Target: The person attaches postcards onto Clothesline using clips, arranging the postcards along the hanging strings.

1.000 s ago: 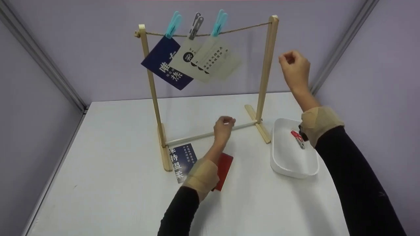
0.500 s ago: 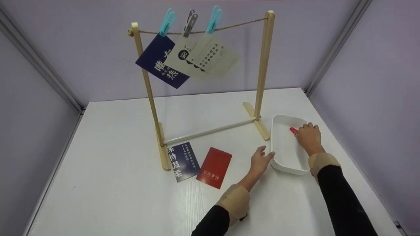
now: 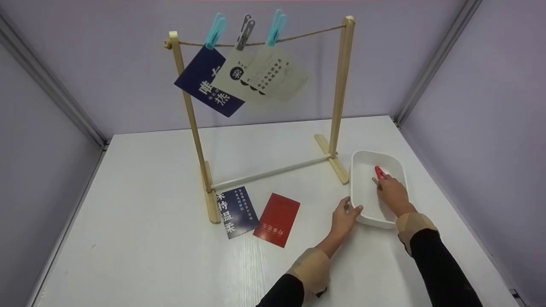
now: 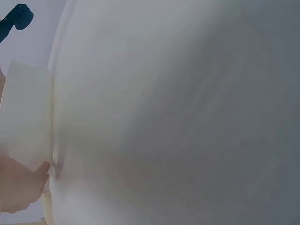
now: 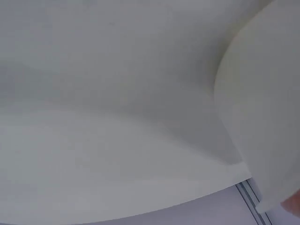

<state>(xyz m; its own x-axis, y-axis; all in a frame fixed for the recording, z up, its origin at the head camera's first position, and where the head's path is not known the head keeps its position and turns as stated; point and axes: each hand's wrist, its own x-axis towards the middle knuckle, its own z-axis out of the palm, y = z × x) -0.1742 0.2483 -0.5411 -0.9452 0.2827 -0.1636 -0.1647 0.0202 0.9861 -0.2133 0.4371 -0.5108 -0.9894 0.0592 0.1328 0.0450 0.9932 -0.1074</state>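
Observation:
My left hand [image 3: 344,218] holds the near left corner of a white plastic bin [image 3: 357,170], its thumb by the rim. In the left wrist view, fingers press the bin's [image 4: 28,117] side close to the table. Inside the bin, my right hand [image 3: 393,194] grips among the clothespins. A red clothespin [image 3: 379,172] sticks out past its fingertips, and a grey tip [image 3: 375,181] shows at their left; which one is pinched is partly hidden. Only a sliver of hand [image 5: 293,204] appears in the right wrist view.
Behind stands a wooden rack [image 3: 339,94] with a twine line. Blue clothespins [image 3: 216,30] and a grey clothespin [image 3: 246,32] hold a navy card [image 3: 200,79] and pale cards [image 3: 273,76]. A dark blue card [image 3: 239,213] and a red card [image 3: 278,219] lie in front.
My right hand has come down from beside the rack into the bin, and the red clothespin has turned. My left hand has moved right from above the cards to the bin's corner.

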